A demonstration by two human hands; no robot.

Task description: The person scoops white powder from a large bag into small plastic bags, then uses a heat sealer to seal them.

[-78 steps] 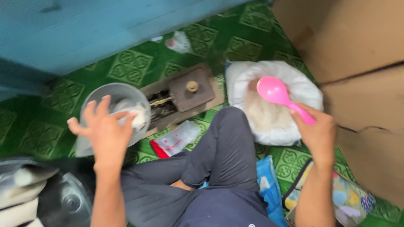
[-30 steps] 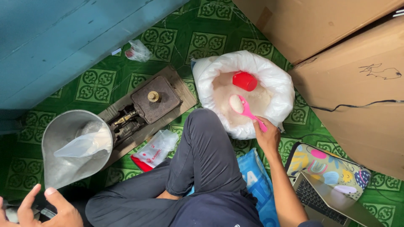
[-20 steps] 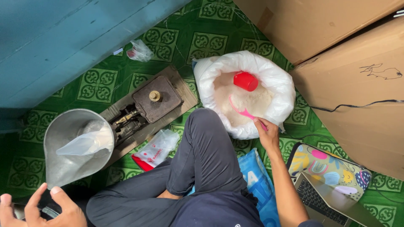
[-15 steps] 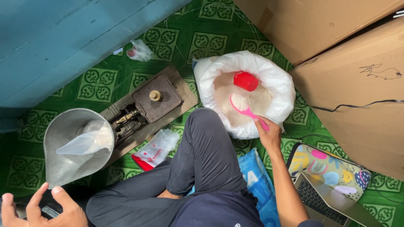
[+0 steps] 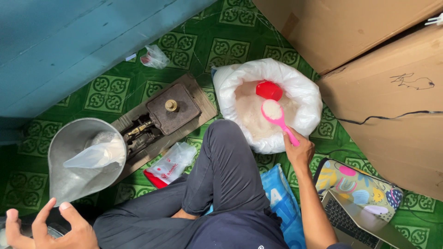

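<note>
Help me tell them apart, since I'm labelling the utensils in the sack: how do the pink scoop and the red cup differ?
The pink scoop has a long handle gripped by the right hand; the red cup shows no handle and nobody touches it. The pink scoop is raised and heaped with white grain; the red cup lies tipped on the grain, its contents not visible. Both look plastic and sit within the white sack.
</note>
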